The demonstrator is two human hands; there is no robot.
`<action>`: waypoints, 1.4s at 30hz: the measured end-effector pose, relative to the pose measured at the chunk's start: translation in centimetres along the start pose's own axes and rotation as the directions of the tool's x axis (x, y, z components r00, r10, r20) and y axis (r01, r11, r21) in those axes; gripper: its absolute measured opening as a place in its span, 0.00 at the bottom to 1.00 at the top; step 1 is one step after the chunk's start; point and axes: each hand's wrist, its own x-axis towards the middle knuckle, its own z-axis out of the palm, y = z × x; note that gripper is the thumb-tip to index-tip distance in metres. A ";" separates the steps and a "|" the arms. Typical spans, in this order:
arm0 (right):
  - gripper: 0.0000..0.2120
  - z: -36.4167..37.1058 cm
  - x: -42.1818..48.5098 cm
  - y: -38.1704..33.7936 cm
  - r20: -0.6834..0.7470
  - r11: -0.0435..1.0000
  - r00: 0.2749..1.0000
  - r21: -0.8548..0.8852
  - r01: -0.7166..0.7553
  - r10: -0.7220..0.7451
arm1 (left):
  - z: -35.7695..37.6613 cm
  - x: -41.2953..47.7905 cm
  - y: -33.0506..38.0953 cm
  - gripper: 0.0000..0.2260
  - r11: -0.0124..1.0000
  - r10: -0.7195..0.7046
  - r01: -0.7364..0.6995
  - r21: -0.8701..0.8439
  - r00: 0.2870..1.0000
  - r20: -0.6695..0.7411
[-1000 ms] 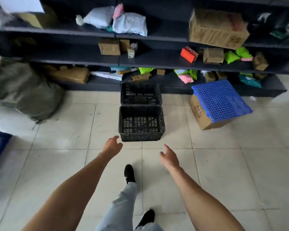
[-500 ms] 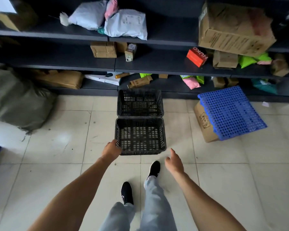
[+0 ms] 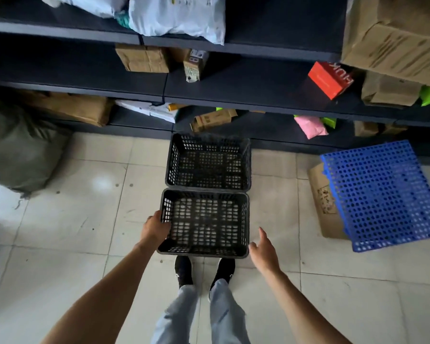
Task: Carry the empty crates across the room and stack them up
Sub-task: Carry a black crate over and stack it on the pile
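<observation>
Two empty black perforated crates stand on the tiled floor, one behind the other. The near crate (image 3: pixel 205 223) is right in front of my feet. The far crate (image 3: pixel 209 161) touches it and sits against the bottom shelf. My left hand (image 3: pixel 155 228) is on the near crate's left rim, fingers curled over the edge. Just off that crate's right front corner, my right hand (image 3: pixel 263 250) has its fingers spread and holds nothing.
Dark shelving (image 3: pixel 233 98) with cardboard boxes and parcels runs across the back. A blue perforated panel (image 3: pixel 382 194) leans on a cardboard box (image 3: pixel 325 202) at the right. A large grey-green sack (image 3: pixel 18 150) lies at the left.
I have walked up to the crates. My left hand has gone from the air onto the near crate's left rim; my right hand has come close to its right corner.
</observation>
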 end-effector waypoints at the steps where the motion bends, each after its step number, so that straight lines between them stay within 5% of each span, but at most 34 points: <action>1: 0.25 0.3 1.8 0.2 0.000 1.000 1.000 -0.018 -0.014 0.014 | 0.4 1.4 0.5 0.24 1.000 -0.001 0.001 -0.001 1.000 0.000; 24: 0.37 14.9 29.4 10.5 -0.030 0.975 0.992 -0.179 -0.129 0.126 | 14.5 27.7 -8.5 0.34 0.986 -0.065 0.072 0.153 0.997 -0.051; 42: 0.45 20.4 31.6 15.0 -0.068 0.951 0.997 -0.303 -0.065 0.047 | 18.7 32.1 -13.0 0.40 0.991 -0.021 0.044 0.126 0.983 -0.183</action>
